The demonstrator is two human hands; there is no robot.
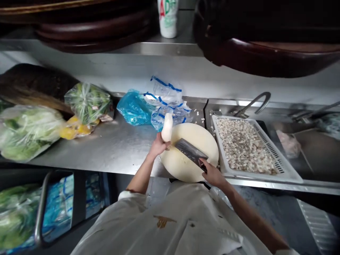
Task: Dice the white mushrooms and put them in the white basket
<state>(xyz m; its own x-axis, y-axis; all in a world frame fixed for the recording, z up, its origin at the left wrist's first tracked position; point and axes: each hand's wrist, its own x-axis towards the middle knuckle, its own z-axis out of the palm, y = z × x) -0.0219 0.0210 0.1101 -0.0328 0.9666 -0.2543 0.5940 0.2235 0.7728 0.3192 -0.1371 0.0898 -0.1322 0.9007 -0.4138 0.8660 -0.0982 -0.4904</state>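
Observation:
My left hand [158, 145] is closed round the lower end of a thick white mushroom stem [167, 128], held upright at the left edge of the round cream cutting board [174, 165]. A broad dark cleaver [190, 150] lies flat or nearly flat over the board, its blade pointing up and left. At the right side of the board, my right hand [211, 173] grips the cleaver's handle end. Small bits stick to the board's surface near the blade.
A white perforated tray [223, 150] of chopped pale pieces stands right of the board, beside a faucet [261, 101]. Blue and clear plastic bags [135, 108] lie behind. Bagged greens [29, 131] sit left. Above hangs a metal shelf [170, 49] with a white cup [168, 21].

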